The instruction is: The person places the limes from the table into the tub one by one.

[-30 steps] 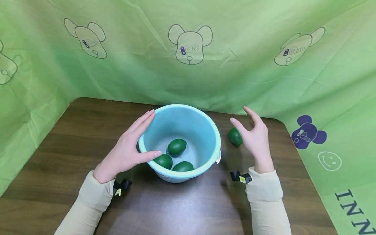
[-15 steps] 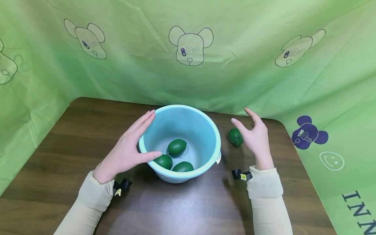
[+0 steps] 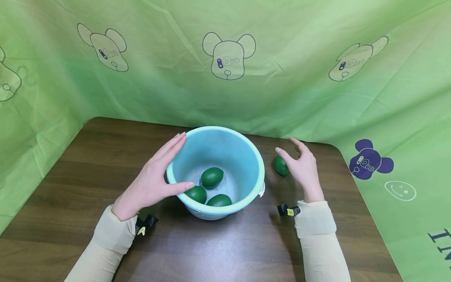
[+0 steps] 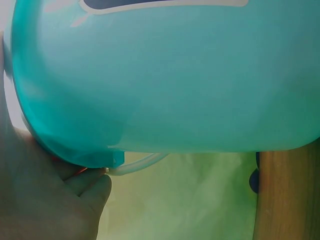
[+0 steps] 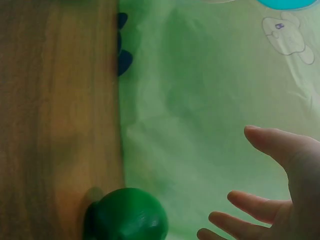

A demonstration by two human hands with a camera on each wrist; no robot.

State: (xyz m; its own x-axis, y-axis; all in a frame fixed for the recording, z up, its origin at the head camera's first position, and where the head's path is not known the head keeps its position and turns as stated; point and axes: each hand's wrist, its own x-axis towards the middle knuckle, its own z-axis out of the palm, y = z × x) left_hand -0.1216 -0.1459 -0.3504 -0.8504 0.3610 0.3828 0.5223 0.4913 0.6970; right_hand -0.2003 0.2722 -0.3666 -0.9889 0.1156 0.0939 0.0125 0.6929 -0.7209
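A light blue bucket (image 3: 216, 213) stands on the table, with three green limes inside, one of them a lime (image 3: 212, 178) near the middle of its floor. My left hand (image 3: 151, 184) holds the bucket's left rim, its thumb lying over the edge and its fingers along the outer side. In the left wrist view the bucket wall (image 4: 175, 80) fills most of the picture. To the right of the bucket, another lime (image 3: 280, 166) lies on the table. My right hand (image 3: 302, 166) hovers beside it, thumb and fingers spread, and holds nothing. The right wrist view shows this lime (image 5: 131, 216) low down.
The brown wooden table (image 3: 225, 254) has rounded far corners. Green cloth (image 3: 162, 90) with printed bear heads hangs behind and at both sides. A white handle joint (image 3: 262, 189) sticks out at the bucket's right. Black cameras are strapped to both wrists.
My right hand has dropped slightly and shifted left toward the lime on the table, and now overlaps more of it. The left hand and bucket have stayed in place.
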